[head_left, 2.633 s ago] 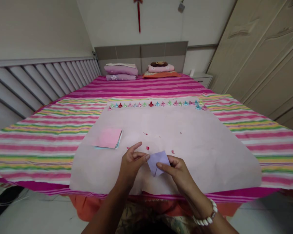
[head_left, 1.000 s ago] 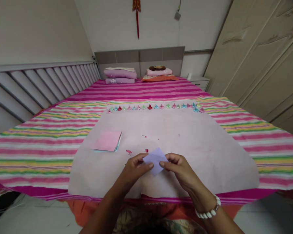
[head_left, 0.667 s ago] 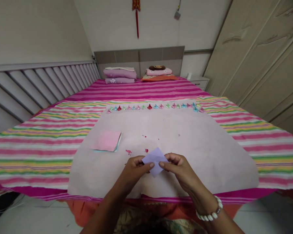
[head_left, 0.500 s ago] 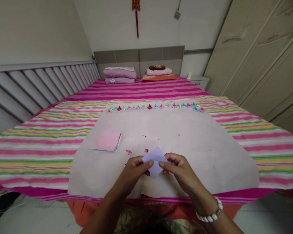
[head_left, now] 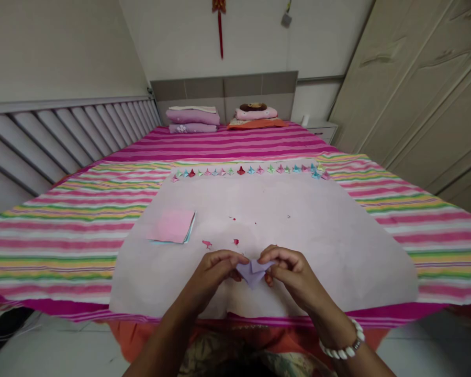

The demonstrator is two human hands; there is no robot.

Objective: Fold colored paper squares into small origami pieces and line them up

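Striped pink, green and yellow bed cloth (head_left: 70, 209) spread beneath a wide, pale pinkish mat (head_left: 317, 235). Over the mat's near part, a small lilac sheet of folded paper (head_left: 251, 278) sat directly between left hand (head_left: 215, 268) and right hand (head_left: 291, 271), its long edge running crosswise, a corner pointing toward the mat's near edge; neither hand was nearer. Both hands were nearly closed, fingertips pinching the paper's opposite ends

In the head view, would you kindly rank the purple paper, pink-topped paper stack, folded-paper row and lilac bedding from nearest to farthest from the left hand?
From the left hand:
1. Purple paper: in its grasp.
2. Pink-topped paper stack: ahead, to the left.
3. Folded-paper row: along the pale sheet's far edge.
4. Lilac bedding: before the headboard.
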